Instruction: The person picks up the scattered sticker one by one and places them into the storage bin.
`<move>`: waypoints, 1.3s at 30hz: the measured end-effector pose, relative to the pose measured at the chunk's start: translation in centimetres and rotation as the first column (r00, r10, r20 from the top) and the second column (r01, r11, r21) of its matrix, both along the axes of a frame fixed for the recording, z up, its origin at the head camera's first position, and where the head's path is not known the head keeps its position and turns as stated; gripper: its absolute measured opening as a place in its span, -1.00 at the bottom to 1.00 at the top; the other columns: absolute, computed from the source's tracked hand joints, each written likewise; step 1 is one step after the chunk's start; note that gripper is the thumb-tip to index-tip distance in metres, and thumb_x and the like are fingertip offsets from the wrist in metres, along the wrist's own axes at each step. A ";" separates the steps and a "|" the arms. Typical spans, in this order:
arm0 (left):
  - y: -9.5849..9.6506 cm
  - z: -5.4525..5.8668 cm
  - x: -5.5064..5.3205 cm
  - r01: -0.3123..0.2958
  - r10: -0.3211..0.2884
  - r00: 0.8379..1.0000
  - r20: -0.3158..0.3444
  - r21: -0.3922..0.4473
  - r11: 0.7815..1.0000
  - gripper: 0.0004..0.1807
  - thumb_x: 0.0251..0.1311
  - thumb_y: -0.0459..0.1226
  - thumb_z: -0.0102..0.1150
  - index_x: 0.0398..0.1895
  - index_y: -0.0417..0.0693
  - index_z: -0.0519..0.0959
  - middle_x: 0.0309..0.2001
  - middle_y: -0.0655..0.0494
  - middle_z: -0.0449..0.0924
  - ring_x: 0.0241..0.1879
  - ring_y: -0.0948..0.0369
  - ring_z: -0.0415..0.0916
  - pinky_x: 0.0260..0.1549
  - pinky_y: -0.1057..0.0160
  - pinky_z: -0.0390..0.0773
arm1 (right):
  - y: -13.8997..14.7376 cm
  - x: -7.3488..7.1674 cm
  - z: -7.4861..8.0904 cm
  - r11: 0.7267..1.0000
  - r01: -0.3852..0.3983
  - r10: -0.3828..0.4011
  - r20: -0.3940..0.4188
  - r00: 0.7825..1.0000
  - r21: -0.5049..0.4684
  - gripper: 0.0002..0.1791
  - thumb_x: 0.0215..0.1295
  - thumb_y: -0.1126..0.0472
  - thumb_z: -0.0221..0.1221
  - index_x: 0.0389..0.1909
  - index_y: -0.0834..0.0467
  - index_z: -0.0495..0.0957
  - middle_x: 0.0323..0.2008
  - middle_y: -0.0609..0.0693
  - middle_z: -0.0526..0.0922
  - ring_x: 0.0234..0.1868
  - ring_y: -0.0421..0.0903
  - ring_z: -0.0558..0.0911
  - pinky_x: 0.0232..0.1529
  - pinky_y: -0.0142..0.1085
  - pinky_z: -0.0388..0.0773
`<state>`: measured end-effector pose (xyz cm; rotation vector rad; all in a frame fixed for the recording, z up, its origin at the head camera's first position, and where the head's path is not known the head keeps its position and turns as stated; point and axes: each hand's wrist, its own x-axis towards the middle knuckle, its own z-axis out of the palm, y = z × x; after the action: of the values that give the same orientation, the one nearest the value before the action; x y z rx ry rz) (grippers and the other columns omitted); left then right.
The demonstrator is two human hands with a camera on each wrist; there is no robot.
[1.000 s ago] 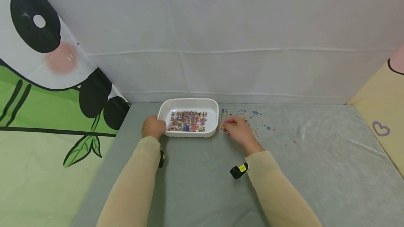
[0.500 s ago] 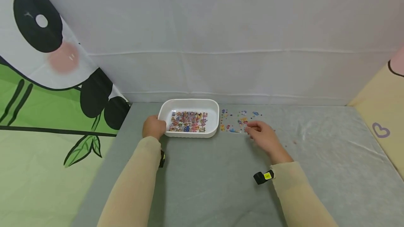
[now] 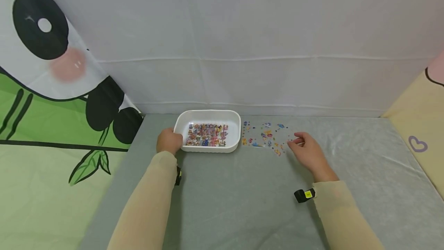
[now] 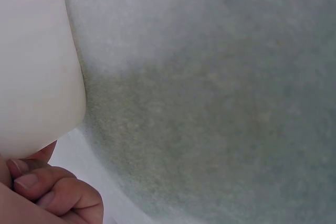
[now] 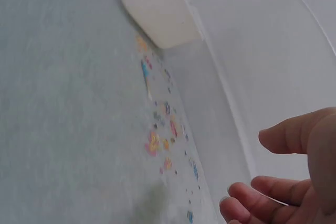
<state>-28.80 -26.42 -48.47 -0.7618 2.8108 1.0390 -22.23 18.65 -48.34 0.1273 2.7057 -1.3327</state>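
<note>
A white rectangular tray (image 3: 229, 149) sits at the back of the grey table, with a dense patch of tiny colourful sticker-like pieces (image 3: 207, 134) inside it. My left hand (image 3: 169, 141) grips the tray's left end; the left wrist view has that hand's curled fingers (image 4: 73, 192) low beside the white wall. More small colourful pieces (image 3: 267, 134) lie on the table just right of the tray. Past their right edge is my right hand (image 3: 306, 151), close over the cloth. Its thumb stands apart from the loosely bent fingers in the right wrist view, with nothing visible between them.
Grey cloth (image 3: 236, 203) covers the table. A white fabric backdrop (image 3: 249, 49) rises directly behind the tray. Printed green fabric (image 3: 52, 126) borders the left side, and cream fabric (image 3: 416, 126) with a purple heart borders the right.
My right hand has moved rightward from beside the tray across the small pieces to their right end, uncovering them. My left hand and the tray have stayed in place.
</note>
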 end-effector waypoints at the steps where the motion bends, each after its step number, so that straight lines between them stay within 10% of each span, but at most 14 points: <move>1: 0.0 0.0 0.0 0.004 -0.004 1.000 -0.002 -0.003 1.000 -0.51 0.34 -0.30 -0.09 0.25 -0.31 0.57 0.09 -0.27 0.65 -0.01 -0.12 0.57 -0.06 -0.14 0.58 | 0.2 0.0 -0.1 1.000 0.002 -0.002 0.000 1.000 0.006 -0.30 0.53 -0.02 0.10 0.48 0.34 0.24 0.18 0.28 0.52 0.15 0.19 0.50 0.05 0.04 0.47; 17: -0.1 -0.5 -0.1 -0.008 0.008 1.000 0.008 0.004 1.000 -0.52 0.36 -0.30 -0.07 0.27 -0.31 0.55 0.13 -0.28 0.63 0.05 -0.13 0.57 0.01 -0.17 0.57 | 1.4 -1.3 -0.9 0.980 -0.064 0.065 -0.002 0.998 0.188 -0.30 0.50 0.03 0.08 0.46 0.41 0.26 0.35 0.41 0.40 0.31 0.36 0.42 0.23 0.22 0.39; 31: -0.1 -0.5 -0.1 -0.012 0.012 1.000 0.004 0.010 1.000 -0.53 0.36 -0.29 -0.05 0.27 -0.29 0.56 0.10 -0.27 0.64 0.01 -0.12 0.58 -0.05 -0.16 0.59 | 0.5 -3.1 -2.6 0.849 -0.080 0.098 -0.007 0.995 0.522 -0.19 0.37 -0.15 0.20 0.25 0.52 0.42 0.18 0.53 0.48 0.17 0.52 0.44 0.07 0.37 0.39; 39: -0.3 -0.5 -0.2 0.002 -0.003 1.000 0.008 0.013 1.000 -0.50 0.37 -0.29 -0.05 0.31 -0.30 0.53 0.12 -0.28 0.63 0.03 -0.15 0.58 -0.05 -0.17 0.59 | -0.7 -3.3 -3.1 0.831 -0.060 0.074 -0.003 0.997 0.554 -0.31 0.32 -0.13 0.27 0.03 0.48 0.52 -0.03 0.46 0.59 -0.01 0.45 0.56 -0.09 0.31 0.49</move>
<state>-28.97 -26.69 -49.00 -0.7594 2.7946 1.0501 -25.51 17.99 -51.45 0.0641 2.9989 -0.4915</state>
